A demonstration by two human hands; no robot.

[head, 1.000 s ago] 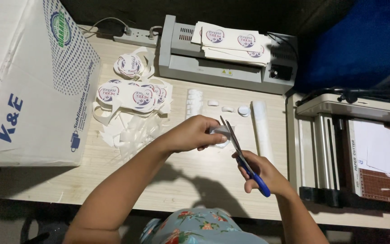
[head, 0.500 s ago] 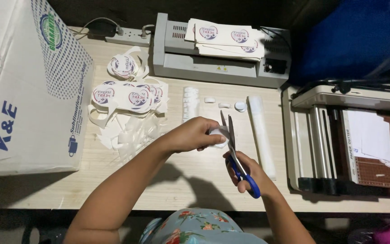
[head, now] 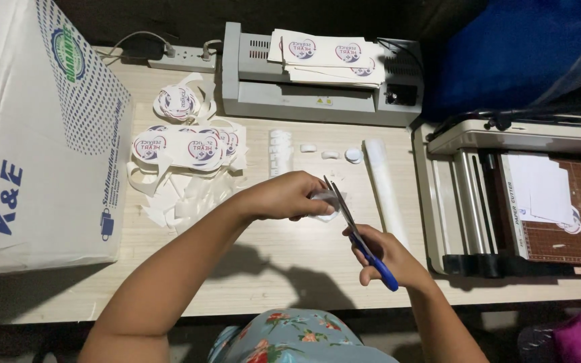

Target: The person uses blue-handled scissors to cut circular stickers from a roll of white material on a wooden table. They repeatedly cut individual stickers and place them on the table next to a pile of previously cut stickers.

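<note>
- A large white cardboard box with blue and green printing is standing at the far left of the pale wooden table.
- Just right of the box, a heap of white paper offcuts is lying with several cut-out printed round stickers resting on top.
- A white power strip is sitting at the back edge, next to a grey laminating machine that is carrying a stack of printed white sheets.
- The left hand is reaching in from the lower left, its fingers curled together and pinching a small white paper piece above the middle of the table.
- Blue-handled steel scissors are meeting that paper piece, their blades slightly parted around its edge.
- The right hand is gripping the scissors, fingers closed through the blue handle loops.
- Small white scraps and a rolled white sheet are lying beyond the hands.
- A paper trimmer with a brown gridded bed is occupying the right end, holding white paper.
</note>
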